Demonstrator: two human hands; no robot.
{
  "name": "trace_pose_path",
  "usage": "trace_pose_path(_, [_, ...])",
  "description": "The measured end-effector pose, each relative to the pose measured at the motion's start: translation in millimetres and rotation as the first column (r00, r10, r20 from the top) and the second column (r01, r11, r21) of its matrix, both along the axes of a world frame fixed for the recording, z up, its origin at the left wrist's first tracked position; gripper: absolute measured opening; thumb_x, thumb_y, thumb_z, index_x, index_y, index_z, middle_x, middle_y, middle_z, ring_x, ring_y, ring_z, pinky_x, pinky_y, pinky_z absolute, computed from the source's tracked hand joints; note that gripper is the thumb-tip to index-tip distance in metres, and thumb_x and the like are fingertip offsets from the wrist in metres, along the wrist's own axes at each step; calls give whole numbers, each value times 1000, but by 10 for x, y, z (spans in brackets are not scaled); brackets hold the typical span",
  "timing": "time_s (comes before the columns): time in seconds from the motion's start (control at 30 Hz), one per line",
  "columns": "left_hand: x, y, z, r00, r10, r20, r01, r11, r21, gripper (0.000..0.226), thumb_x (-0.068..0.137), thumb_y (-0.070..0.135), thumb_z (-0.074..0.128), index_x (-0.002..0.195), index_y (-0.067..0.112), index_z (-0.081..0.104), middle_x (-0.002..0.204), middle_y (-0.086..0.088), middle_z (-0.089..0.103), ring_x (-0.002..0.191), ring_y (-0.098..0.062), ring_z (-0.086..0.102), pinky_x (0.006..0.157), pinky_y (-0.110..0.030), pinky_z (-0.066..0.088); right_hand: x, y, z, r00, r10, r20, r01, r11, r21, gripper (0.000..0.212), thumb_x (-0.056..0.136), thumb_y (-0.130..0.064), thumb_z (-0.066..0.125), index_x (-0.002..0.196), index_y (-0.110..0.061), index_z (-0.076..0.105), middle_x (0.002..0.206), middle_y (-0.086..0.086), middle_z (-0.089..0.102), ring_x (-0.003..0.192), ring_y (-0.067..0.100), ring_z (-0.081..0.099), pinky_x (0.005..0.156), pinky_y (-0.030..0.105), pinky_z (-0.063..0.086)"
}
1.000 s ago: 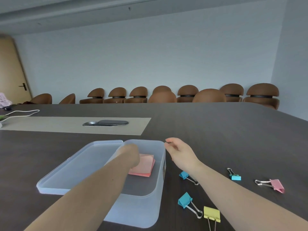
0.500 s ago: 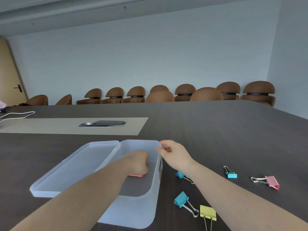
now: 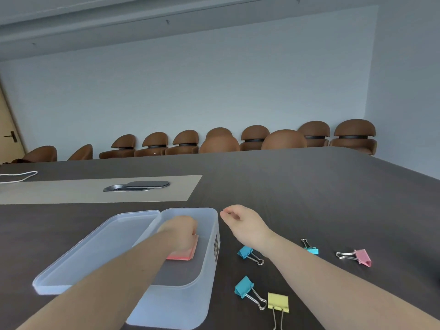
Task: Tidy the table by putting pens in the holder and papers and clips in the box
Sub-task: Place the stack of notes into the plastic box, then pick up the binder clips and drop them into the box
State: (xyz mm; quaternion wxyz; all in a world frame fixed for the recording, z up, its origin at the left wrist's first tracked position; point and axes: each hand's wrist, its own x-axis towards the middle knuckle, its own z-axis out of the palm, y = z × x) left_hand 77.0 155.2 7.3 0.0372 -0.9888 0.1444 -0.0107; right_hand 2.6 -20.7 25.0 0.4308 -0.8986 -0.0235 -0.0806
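five clips [image 3: 248, 290] left on the table [image 3: 309, 198], pink papers [image 3: 184, 253] now pushed down flat in the box [image 3: 209, 234] under curled left hand [image 3: 181, 234], right hand [image 3: 245, 226] loose and empty, moved off the box rim.

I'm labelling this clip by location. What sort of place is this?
Most likely a meeting room: a long dark wood-grain table, a row of brown padded chairs along the far wall, and a grey oval cable hatch set into the tabletop.
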Motion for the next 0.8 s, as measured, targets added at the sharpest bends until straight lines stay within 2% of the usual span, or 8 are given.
trace_pose_path(0.13, [-133, -78, 219, 996, 19, 91, -22, 999, 41, 25, 88, 19, 43, 99, 13, 64, 107, -5, 68, 93, -26, 60, 77, -32, 48, -165, -239, 111, 1000, -21, -8, 20, 998, -56, 36, 99, -33, 43, 123, -12, 59, 126, 4, 62, 114, 19, 57, 87, 21, 39])
trace_pose_path(0.3, [-466, -350, 596, 971, 86, 221, -72, 995, -71, 22, 93, 23, 43, 104, 14, 61, 98, -6, 65, 87, -25, 60, 79, -32, 54, -399, -627, 161, 998, -56, -33, 51, 991, -120, 31, 96, -28, 47, 113, -8, 65, 118, 6, 65, 111, 23, 58, 95, 29, 45])
trace_pose_path(0.4, [-707, -591, 700, 961, 30, 273, 4, 992, -123, 20, 94, 25, 43, 96, 15, 60, 92, -5, 63, 87, -25, 60, 76, -30, 52, -578, -891, 128, 995, -86, -57, 73, 976, -204, 28, 94, -22, 46, 105, -9, 68, 112, 4, 66, 106, 23, 59, 91, 28, 45])
trace_pose_path(0.5, [-939, -891, 618, 980, -40, 196, 66, 990, -124, 22, 93, 33, 47, 97, 17, 61, 104, -3, 64, 99, -24, 61, 81, -32, 51, -714, -1223, -11, 985, -146, -93, 117, 956, -268, 23, 88, -25, 45, 86, -28, 68, 99, -5, 65, 94, 21, 61, 91, 33, 51])
trace_pose_path(0.57, [-1065, -1064, 504, 994, -62, 89, 68, 995, -70, 33, 91, 46, 48, 100, 17, 62, 108, -1, 64, 105, -23, 61, 84, -33, 50, -774, -1429, -115, 975, -194, -106, 155, 943, -294, 22, 84, -30, 45, 76, -40, 63, 102, -9, 67, 96, 21, 62, 94, 43, 50])
trace_pose_path(0.63, [-1172, -1193, 391, 998, -43, -37, 45, 998, 48, 52, 87, 61, 43, 107, 17, 61, 109, -1, 65, 109, -24, 61, 80, -34, 47, -834, -1584, -190, 967, -229, -110, 176, 916, -360, 22, 89, -28, 47, 98, -37, 65, 117, -4, 64, 111, 22, 57, 98, 39, 48])
trace_pose_path(0.7, [-1242, -1267, 277, 992, 5, -129, 13, 990, 139, 67, 87, 65, 36, 124, 14, 56, 124, -5, 64, 115, -27, 61, 87, -34, 48, -858, -1714, -278, 957, -275, -92, 210, 875, -437, 31, 93, -29, 47, 123, -25, 57, 132, -1, 55, 128, 23, 43, 105, 39, 41])
trace_pose_path(0.8, [-1296, -1280, 155, 983, 92, -160, -65, 984, 168, 60, 95, 55, 28, 138, 16, 44, 135, -6, 56, 120, -26, 59, 96, -32, 47, -865, -1842, -414, 932, -313, -184, 182, 841, -509, 39, 95, -35, 43, 134, -30, 45, 142, -5, 43, 139, 25, 27, 108, 46, 35])
